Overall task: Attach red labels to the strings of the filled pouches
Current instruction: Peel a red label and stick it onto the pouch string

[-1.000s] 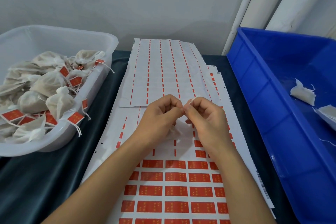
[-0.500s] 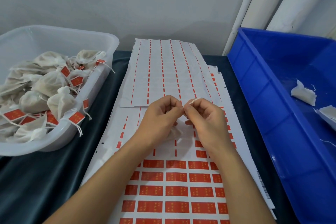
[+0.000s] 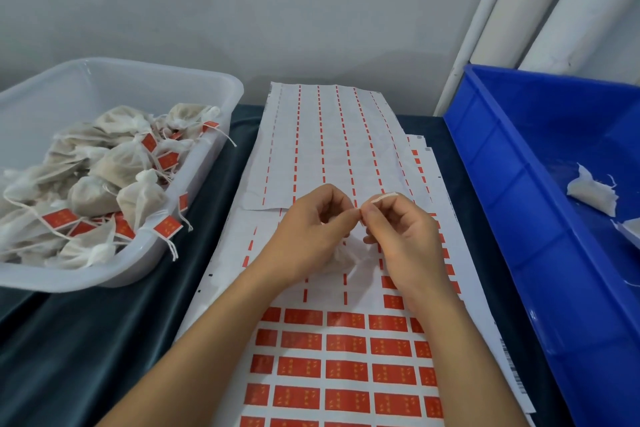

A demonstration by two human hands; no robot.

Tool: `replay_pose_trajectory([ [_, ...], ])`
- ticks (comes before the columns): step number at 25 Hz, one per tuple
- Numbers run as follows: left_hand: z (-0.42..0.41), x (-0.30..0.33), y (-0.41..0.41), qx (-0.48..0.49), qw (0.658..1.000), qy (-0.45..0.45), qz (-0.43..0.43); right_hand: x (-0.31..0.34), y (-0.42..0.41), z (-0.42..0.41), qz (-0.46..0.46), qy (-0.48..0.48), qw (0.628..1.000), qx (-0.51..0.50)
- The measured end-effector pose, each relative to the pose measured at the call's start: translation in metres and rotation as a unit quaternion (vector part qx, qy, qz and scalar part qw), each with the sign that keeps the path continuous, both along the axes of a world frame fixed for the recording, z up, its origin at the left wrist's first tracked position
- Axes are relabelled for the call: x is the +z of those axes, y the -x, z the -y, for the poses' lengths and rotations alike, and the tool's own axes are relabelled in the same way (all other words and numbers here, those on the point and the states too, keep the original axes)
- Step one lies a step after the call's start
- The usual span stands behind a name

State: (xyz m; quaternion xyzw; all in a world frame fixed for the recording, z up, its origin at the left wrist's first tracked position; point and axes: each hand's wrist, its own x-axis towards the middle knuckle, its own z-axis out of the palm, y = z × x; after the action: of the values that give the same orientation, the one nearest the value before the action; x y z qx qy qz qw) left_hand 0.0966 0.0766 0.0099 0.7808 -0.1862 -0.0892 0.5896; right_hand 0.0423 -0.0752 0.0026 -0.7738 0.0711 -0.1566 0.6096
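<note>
No text can be read. The red labels (image 3: 346, 371) on the label sheet (image 3: 239, 253) carry small yellow marks, too blurred to make out. The labels (image 3: 167, 226) on the pouches in the clear tub (image 3: 194, 83) show the same illegible marks. A barcode (image 3: 516, 371) stands on the sheet's right edge, its digits unreadable.

**Hands working in a lane between two bins**

The left hand (image 3: 311, 232) and right hand (image 3: 398, 236) are meeting fingertip to fingertip over the label sheets (image 3: 346, 357), which are lying flat and posing no barrier. The clear tub (image 3: 228, 94) of filled pouches (image 3: 117, 163) is walling off the left side, with a strip of dark cloth (image 3: 86, 340) lying open between tub and sheets. The blue bin (image 3: 491, 184) is standing just beside the sheets on the right, its tall wall blocking sideways reach.
</note>
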Motion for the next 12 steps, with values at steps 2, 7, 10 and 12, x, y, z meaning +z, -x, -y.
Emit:
replay_pose_trajectory([
  [2, -0.012, 0.005, -0.006, -0.002, 0.996, -0.077, 0.042, 0.002, 0.001, -0.002, 0.01, 0.006, 1.0, 0.002],
  [7, -0.037, 0.013, -0.005, -0.001, 0.982, -0.17, 0.084, 0.005, -0.001, -0.009, 0.0, 0.008, 0.999, 0.038],
  [10, -0.05, 0.02, 0.005, 0.048, 0.985, -0.127, 0.102, 0.007, 0.002, -0.02, -0.032, 0.041, 0.991, 0.126],
  [12, -0.059, 0.031, 0.014, 0.079, 0.986, -0.092, 0.112, 0.014, 0.004, -0.031, -0.033, 0.089, 0.983, 0.155],
])
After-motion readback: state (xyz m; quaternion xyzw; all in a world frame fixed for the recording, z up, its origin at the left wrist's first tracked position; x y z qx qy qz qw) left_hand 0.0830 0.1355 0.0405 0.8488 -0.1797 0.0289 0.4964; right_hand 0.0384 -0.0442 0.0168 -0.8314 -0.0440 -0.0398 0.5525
